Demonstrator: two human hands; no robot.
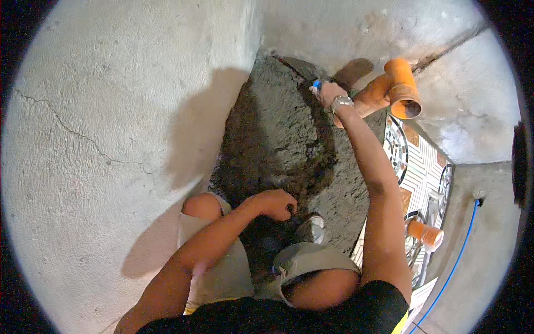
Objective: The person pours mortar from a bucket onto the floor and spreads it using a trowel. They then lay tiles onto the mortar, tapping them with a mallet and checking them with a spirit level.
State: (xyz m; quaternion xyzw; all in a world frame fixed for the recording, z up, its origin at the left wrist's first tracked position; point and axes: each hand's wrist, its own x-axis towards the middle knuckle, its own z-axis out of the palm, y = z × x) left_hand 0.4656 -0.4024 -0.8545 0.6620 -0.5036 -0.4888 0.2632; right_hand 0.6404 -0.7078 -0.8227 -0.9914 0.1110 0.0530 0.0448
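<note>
My right hand [332,94], with a watch on its wrist, reaches to the far end of a bed of wet grey mortar [278,111]. Its fingers are closed round a blue-handled tool [317,84]; the working end is hard to make out against the mortar and wall. Just to the right of that hand, an orange branched pipe [404,89] rises from the floor, its round mouth open. My left hand [278,205] hangs above the near part of the mortar, beside my knee. Its fingers are curled, and nothing shows in them.
Rough cement walls close in on the left [111,111] and at the far side. Patterned tiles [414,156] lie on the right, with a second orange pipe [427,235] standing there. A blue cable [459,256] hangs from the right wall. My shoe [316,228] rests on the mortar.
</note>
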